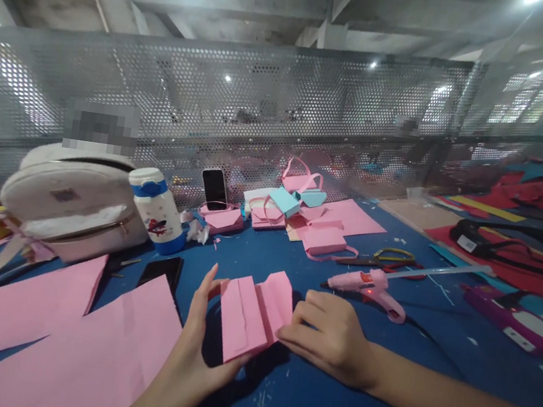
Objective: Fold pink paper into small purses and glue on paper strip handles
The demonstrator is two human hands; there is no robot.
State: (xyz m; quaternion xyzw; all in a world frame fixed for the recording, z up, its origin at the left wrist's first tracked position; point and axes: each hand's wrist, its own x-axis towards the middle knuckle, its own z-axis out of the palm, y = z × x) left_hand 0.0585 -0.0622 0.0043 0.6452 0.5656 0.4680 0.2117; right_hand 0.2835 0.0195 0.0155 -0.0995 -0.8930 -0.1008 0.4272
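A folded pink paper piece [253, 314] with several creases is held just above the blue table [325, 400]. My left hand [196, 338] cups its left side and underside, thumb up along the edge. My right hand [329, 333] pinches its right flap with curled fingers. Large pink paper sheets [80, 345] lie to the left of my left hand.
A pink glue gun [373, 288] and scissors [385, 256] lie behind my right hand. Further back are small pink and blue paper bags [296, 207], a propped phone [215, 189], a white bottle [157, 209], a white pouch [69, 202], another phone [161, 272] and a mesh fence [264, 108].
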